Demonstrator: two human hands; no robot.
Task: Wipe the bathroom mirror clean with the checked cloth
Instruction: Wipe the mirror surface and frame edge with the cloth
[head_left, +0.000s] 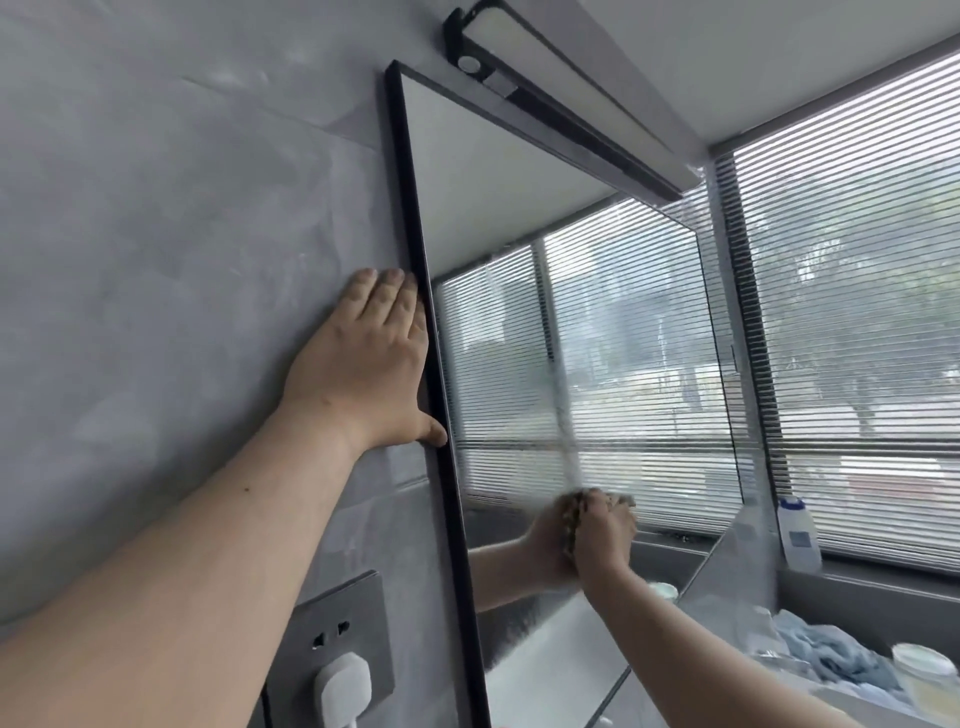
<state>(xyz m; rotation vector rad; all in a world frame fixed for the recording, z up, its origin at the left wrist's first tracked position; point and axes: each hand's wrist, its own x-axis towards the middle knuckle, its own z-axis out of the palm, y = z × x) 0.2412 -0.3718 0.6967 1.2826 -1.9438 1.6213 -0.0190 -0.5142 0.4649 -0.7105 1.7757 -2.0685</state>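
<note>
My right grip (602, 535) is clenched round the bunched cloth (570, 522), pressing it low on the mirror (519, 171), mid-width. The glass stands tall. Most of it lies above and to the right, with open room. My left grip (363, 358) is released, flat on the wall (156, 208), thumb touching the mirror's left edge.

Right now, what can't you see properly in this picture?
Head view:
Brownish checked cloth: mostly hidden inside the right hand, blurred.
White plastic bottle: blue label too small to read.
White plug in the grey wall socket: cord cut off by the bottom edge.
</note>
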